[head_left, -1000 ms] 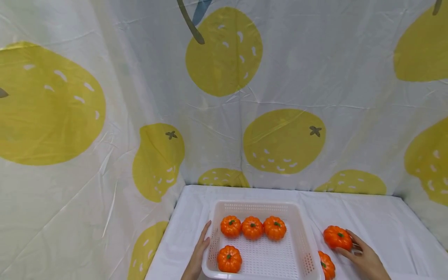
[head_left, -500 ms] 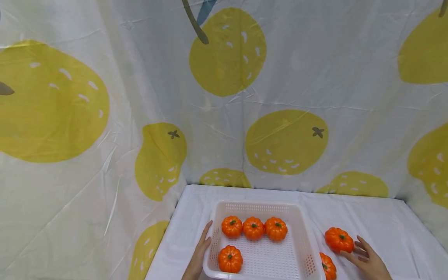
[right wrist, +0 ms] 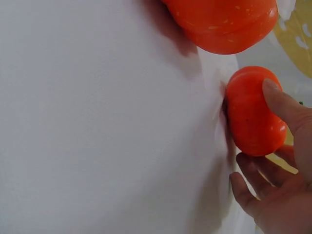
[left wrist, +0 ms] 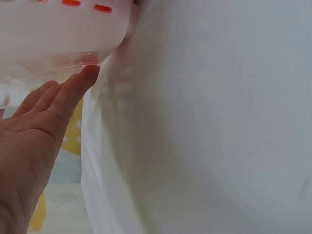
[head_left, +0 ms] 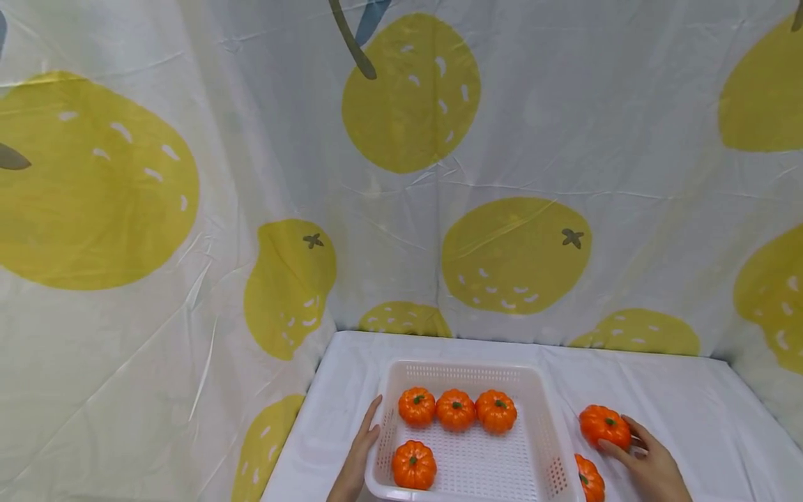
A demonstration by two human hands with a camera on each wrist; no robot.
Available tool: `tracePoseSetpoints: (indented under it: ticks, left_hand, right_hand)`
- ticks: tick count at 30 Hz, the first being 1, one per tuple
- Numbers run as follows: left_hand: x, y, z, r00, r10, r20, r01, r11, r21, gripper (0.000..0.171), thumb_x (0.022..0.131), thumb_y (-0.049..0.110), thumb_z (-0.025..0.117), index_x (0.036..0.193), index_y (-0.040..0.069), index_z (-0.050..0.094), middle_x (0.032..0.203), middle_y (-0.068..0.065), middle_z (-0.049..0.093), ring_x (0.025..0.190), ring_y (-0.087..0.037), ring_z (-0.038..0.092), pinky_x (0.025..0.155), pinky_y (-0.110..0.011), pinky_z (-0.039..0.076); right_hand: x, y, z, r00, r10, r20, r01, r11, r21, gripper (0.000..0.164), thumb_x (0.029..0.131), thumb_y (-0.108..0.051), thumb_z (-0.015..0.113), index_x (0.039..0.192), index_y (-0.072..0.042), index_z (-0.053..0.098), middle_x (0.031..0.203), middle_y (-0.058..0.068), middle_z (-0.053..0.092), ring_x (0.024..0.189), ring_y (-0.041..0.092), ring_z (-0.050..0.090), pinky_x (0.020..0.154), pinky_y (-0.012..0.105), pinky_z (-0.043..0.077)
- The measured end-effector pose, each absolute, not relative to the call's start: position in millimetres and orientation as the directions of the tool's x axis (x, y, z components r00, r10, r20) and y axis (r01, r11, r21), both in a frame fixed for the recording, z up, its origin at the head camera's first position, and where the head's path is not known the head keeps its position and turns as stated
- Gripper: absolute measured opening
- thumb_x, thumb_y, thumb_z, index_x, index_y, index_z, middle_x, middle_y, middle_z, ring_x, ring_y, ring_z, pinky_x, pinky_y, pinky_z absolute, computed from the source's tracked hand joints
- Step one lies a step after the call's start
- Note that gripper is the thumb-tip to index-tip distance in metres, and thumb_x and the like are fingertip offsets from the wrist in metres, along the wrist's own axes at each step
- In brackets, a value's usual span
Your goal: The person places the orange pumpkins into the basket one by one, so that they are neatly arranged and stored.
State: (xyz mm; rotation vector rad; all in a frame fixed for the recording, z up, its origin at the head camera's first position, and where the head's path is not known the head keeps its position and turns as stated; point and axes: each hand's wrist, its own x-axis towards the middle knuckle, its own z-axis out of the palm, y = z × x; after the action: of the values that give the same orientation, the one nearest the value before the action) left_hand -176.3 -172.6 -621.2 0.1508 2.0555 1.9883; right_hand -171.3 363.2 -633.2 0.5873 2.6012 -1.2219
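Note:
In the head view my right hand (head_left: pixel 655 468) holds a small orange pumpkin (head_left: pixel 605 427) on the white cloth, to the right of a white plastic basket (head_left: pixel 555 432). The right wrist view shows the thumb on one side of that pumpkin (right wrist: pixel 253 112), with fingers curled at its other side. My left hand (head_left: pixel 356 457) rests with extended fingers along the basket's left side. In the left wrist view its fingertips (left wrist: pixel 90 70) touch the basket wall (left wrist: pixel 58 36). Inside the basket, several pumpkins (head_left: pixel 455 410) stand in a back row, and one pumpkin (head_left: pixel 414 465) sits at front left.
Another pumpkin (head_left: pixel 590 480) lies against the basket's right side, partly hidden by the rim. White cloth (head_left: pixel 696 404) covers the table. A fruit-print curtain (head_left: pixel 401 244) hangs behind and at the sides.
Half a second ago my right hand was slightly off the pumpkin, fingers apart; now it has come back left and grips it. The pumpkin has shifted slightly. The left hand stays put.

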Motion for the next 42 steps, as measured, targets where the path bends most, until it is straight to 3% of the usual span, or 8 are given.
tracePoseSetpoints:
  ticks: [6,9,12,16,24,31,36,42]
  left_hand:
    - [-175,-172,-619,-0.958,0.250,-0.140,-0.126,0.073,0.989,0.063,0.110,0.053,0.029,0.167,0.035,0.010,0.176,-0.010,0.004,0.159,-0.047,0.012,0.121,-0.071,0.024]
    - [-175,-172,-619,-0.959,0.245,-0.141,-0.125,0.079,0.989,0.063,0.110,0.053,0.029,0.167,0.034,0.010,0.176,-0.011,0.004,0.159,-0.047,0.013,0.120,-0.071,0.025]
    - [-174,-172,-619,-0.960,0.240,-0.145,-0.129,0.082,0.988,0.064,0.110,0.053,0.029,0.167,0.033,0.010,0.176,-0.011,0.004,0.159,-0.048,0.014,0.120,-0.070,0.027]
    - [-173,-173,-618,-0.959,0.243,-0.147,-0.131,0.079,0.988,0.065,0.109,0.054,0.029,0.168,0.033,0.009,0.176,-0.013,0.003,0.158,-0.048,0.017,0.118,-0.068,0.033]
    - [-174,-173,-619,-0.957,0.255,-0.138,-0.124,0.072,0.990,0.065,0.110,0.053,0.029,0.168,0.033,0.009,0.176,-0.013,0.002,0.158,-0.048,0.017,0.119,-0.068,0.032]
    - [-174,-171,-619,-0.963,0.222,-0.151,-0.132,0.097,0.986,0.064,0.109,0.054,0.030,0.167,0.035,0.012,0.176,-0.011,0.003,0.158,-0.049,0.014,0.117,-0.072,0.029]
    - [-175,-171,-620,-0.964,0.224,-0.145,-0.128,0.090,0.988,0.063,0.109,0.053,0.030,0.167,0.035,0.012,0.176,-0.012,0.003,0.158,-0.050,0.012,0.118,-0.073,0.026]
    - [-175,-172,-621,-0.964,0.230,-0.132,-0.115,0.087,0.990,0.063,0.109,0.053,0.031,0.167,0.035,0.012,0.176,-0.010,0.003,0.159,-0.048,0.009,0.119,-0.075,0.021]
  right_hand:
    - [-184,363,-620,-0.961,0.182,-0.208,0.276,0.660,-0.698,0.112,0.091,-0.064,0.069,0.157,0.012,0.020,0.149,0.043,0.034,0.125,0.056,0.045,0.100,0.063,0.051]
    - [-190,358,-607,-0.986,0.158,-0.050,0.148,0.710,-0.689,0.101,0.093,-0.054,0.072,0.155,0.013,0.028,0.144,0.042,0.044,0.122,0.051,0.051,0.090,0.036,0.059]
    - [-196,351,-591,-0.991,0.125,0.048,0.057,0.719,-0.693,0.095,0.093,-0.048,0.075,0.154,0.012,0.033,0.143,0.040,0.048,0.122,0.049,0.052,0.076,0.009,0.046]
    - [-203,341,-570,-0.988,0.085,0.131,-0.032,0.712,-0.701,0.090,0.092,-0.042,0.078,0.154,0.007,0.037,0.146,0.037,0.048,0.123,0.047,0.051,0.073,-0.002,0.034]
    - [-210,315,-538,-0.980,-0.019,0.197,-0.152,0.712,-0.686,0.084,0.090,-0.040,0.080,0.155,-0.001,0.043,0.147,0.029,0.053,0.123,0.041,0.053,0.082,0.000,0.040]
    - [-216,291,-521,-0.974,-0.157,0.166,-0.228,0.702,-0.675,0.077,0.090,-0.041,0.080,0.154,-0.010,0.048,0.147,0.021,0.059,0.118,0.029,0.061,0.092,0.026,0.057]
    - [-221,273,-518,-0.950,-0.288,0.122,-0.282,0.622,-0.731,0.072,0.092,-0.035,0.079,0.152,-0.009,0.050,0.147,0.020,0.059,0.117,0.033,0.065,0.091,0.028,0.058]
    - [-227,252,-516,-0.904,-0.418,0.090,-0.327,0.540,-0.776,0.068,0.090,-0.034,0.081,0.148,-0.010,0.056,0.142,0.013,0.065,0.112,0.007,0.064,0.094,0.031,0.058]
